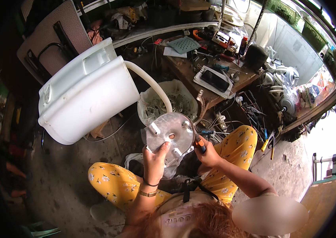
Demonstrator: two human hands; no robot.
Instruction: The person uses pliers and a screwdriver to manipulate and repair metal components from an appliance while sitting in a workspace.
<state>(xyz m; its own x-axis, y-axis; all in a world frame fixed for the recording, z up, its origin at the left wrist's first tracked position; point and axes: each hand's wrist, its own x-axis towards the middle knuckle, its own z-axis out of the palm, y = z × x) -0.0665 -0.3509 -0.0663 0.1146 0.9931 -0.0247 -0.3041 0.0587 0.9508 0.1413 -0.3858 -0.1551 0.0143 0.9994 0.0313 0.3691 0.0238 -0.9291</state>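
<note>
Left hand gripped the lower edge of a round metal plate, held above the lap; right hand was closed around an orange-handled tool set against the plate's right rim; a white plastic tub lay tilted just behind, with a basket of parts beside it.

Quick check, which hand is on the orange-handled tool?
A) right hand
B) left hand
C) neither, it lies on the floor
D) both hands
A: the right hand grips the orange-handled tool with its tip at the edge of the round metal plate, while the left hand holds that plate from below.
</note>
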